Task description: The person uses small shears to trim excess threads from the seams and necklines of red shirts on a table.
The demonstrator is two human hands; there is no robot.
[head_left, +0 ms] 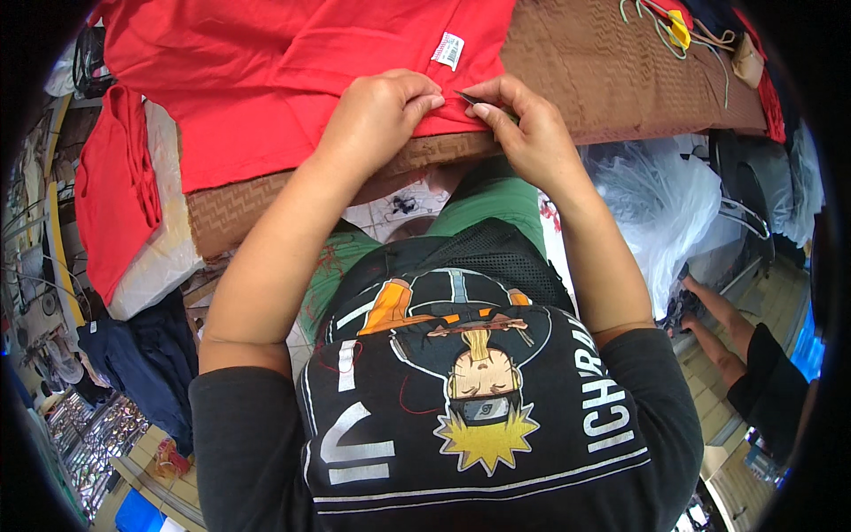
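Note:
A red cloth [292,106] lies spread over a brown patterned cover in front of me, with a small white label [448,51] on it beyond my hands. My left hand [377,115] is closed, thumb and forefinger pinching the red cloth near its front edge. Just to the right, my right hand [527,124] grips a small dark pointed tool [467,97] between thumb and fingers. Its tip points left toward the pinched spot, and most of it is hidden in the hand, so I cannot tell its exact kind.
The brown cover [620,80] stretches to the right, with cords and a yellow piece [678,31] at its far end. More red cloth [115,195] and dark blue cloth [142,363] hang at left. Clear plastic bags [656,204] and another person's legs [718,328] are at right.

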